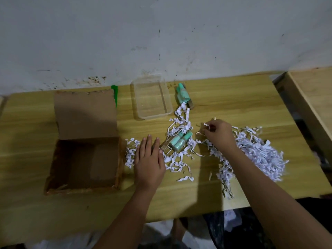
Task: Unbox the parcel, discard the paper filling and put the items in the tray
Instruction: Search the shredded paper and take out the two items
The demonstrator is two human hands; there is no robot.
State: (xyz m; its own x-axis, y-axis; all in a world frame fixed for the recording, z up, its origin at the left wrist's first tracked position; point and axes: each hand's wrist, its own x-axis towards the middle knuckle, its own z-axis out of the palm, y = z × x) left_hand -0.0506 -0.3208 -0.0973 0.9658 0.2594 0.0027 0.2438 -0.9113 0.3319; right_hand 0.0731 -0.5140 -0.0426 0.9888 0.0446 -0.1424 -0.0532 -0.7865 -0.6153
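Note:
An open brown cardboard box [86,159] lies at the left of the wooden table, its lid flap folded back and its inside bare. A clear plastic tray [167,101] stands behind the middle with nothing in it. Two mint-green bottles [180,141] lie side by side among white shredded paper [258,153] that is spread across the middle and right. Another green bottle [182,93] lies to the right of the tray. My left hand [150,159] rests flat on the table, fingers apart, just left of the two bottles. My right hand [218,133] pinches a few paper strips.
The wooden table [233,97] stands against a stained grey wall. A green object [115,94] pokes out behind the box flap. A second wooden surface [312,94] adjoins at the right. Dark bags and white plastic lie on the floor below the table's near edge.

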